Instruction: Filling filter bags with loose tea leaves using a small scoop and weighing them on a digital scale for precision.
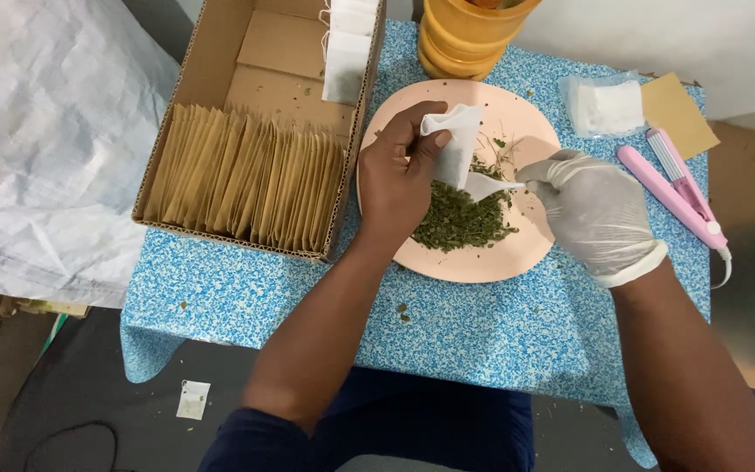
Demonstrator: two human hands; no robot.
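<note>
The white filter bag (454, 140) sits pinched in the left hand (399, 179), held just above the pink plate (482, 258) with its mouth turned toward the right hand (592, 214).

In the head view, the left hand's fingers are curled closed around the bag's upper edge, thumb against its side. The right hand, in a white glove, is closed on the handle of a small white spoon (491, 186), whose bowl points at the bag's opening, just beside the left hand's fingertips. Directly under both hands lies a heap of dried green leaves (465, 218) on the plate.

Beyond the left hand stands a cardboard box (220, 52) with a dense row of tan sachets (246, 179) along its near side and a few white bags (347, 52) leaning at its far corner. Beyond the right hand lie a clear packet of white bags (605, 107), a tan envelope (679, 109) and a pink clamp-style sealer (675, 188); a stack of orange tubs (469, 35) stands past the plate.

Judging from this, many sachets look finished, this bag is mid-filling, and a good heap of leaves remains.
</note>
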